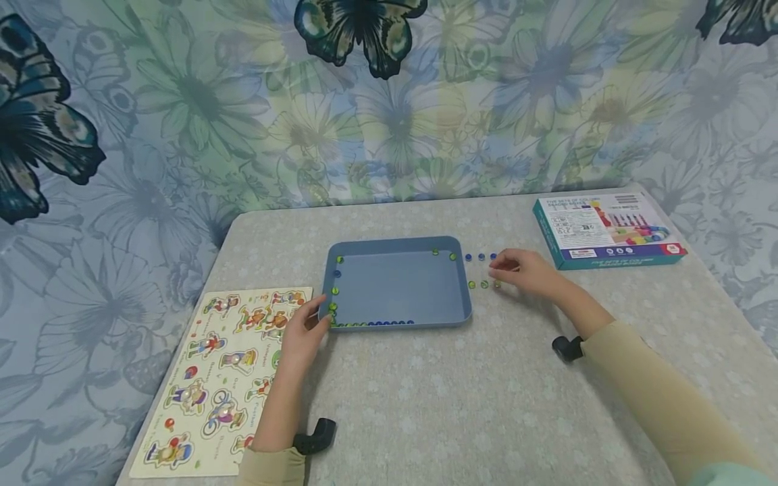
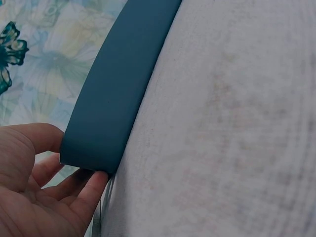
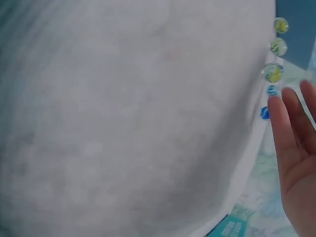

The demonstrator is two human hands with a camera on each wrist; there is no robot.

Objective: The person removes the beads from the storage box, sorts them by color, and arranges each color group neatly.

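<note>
My left hand point(image 1: 304, 331) grips the left end of a blue rectangular tray point(image 1: 395, 283), thumb at the rim and fingers against its outside; the left wrist view shows the same hold on the tray's corner point(image 2: 98, 123). Green and blue glass marbles lie inside along the tray's left and front edges, with two green ones point(image 1: 452, 256) at the back right. Outside its right end are a row of three blue marbles point(image 1: 481, 256) and a row of three green marbles point(image 1: 484, 284). My right hand point(image 1: 525, 273) has its fingertips beside the outermost blue marble point(image 3: 265, 113), fingers loosely extended.
A wooden picture puzzle board point(image 1: 206, 385) lies at the left, partly under my left forearm. At the back right sits a boxed toy set point(image 1: 610, 229). A patterned cloth covers the table point(image 1: 462, 405), and a floral curtain point(image 1: 395, 135) with butterflies hangs behind.
</note>
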